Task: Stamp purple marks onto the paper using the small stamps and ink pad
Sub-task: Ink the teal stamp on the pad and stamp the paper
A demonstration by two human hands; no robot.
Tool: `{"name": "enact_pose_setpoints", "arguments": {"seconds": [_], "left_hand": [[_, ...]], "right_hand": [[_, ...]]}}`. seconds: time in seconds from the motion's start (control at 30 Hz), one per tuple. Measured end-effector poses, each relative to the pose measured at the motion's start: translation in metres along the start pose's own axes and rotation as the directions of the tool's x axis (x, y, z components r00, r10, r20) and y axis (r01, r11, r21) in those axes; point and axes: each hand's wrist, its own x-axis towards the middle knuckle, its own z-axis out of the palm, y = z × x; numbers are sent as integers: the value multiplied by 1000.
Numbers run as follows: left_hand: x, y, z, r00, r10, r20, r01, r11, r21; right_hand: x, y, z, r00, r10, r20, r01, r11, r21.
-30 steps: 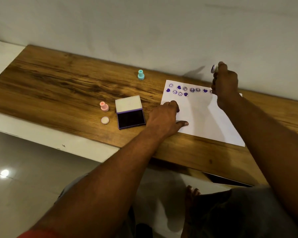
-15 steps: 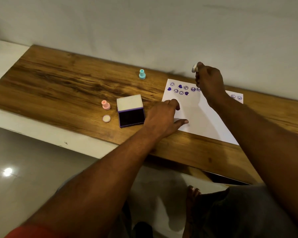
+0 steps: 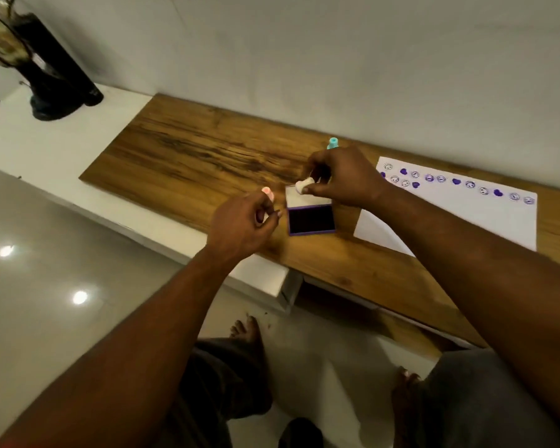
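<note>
My right hand (image 3: 346,179) pinches a small white stamp (image 3: 304,185) just above the raised white lid of the open purple ink pad (image 3: 311,219). My left hand (image 3: 243,223) is curled left of the pad, its fingertips beside the pink stamp (image 3: 267,192), whose lower part they hide. A pale spot shows inside the curl; whether it is a held cap is unclear. The white paper (image 3: 466,218) lies to the right with rows of purple hearts and faces along its far edge. A teal stamp (image 3: 332,143) stands behind my right hand.
Everything sits on a wooden board (image 3: 181,156) against the wall. A white ledge (image 3: 62,147) at the left carries a dark ornament (image 3: 55,82). Below are a glossy floor and the person's legs and feet.
My right hand carried the white stamp left from the paper to the ink pad. My left hand left the paper's corner and moved to the pink stamp. The view swung left.
</note>
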Motion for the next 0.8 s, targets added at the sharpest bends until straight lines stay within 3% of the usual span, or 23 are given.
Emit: {"name": "enact_pose_setpoints", "arguments": {"seconds": [0.17,0.8], "left_hand": [[-19,-38,-2,981,-173,90,172,985,22],[-4,-23,12,979,-197,40,194,979,67]], "right_hand": [[12,-34,26,991,-117,69,127,979,-157],[10,-56,57,968,-212,130,244,911,-332]]}}
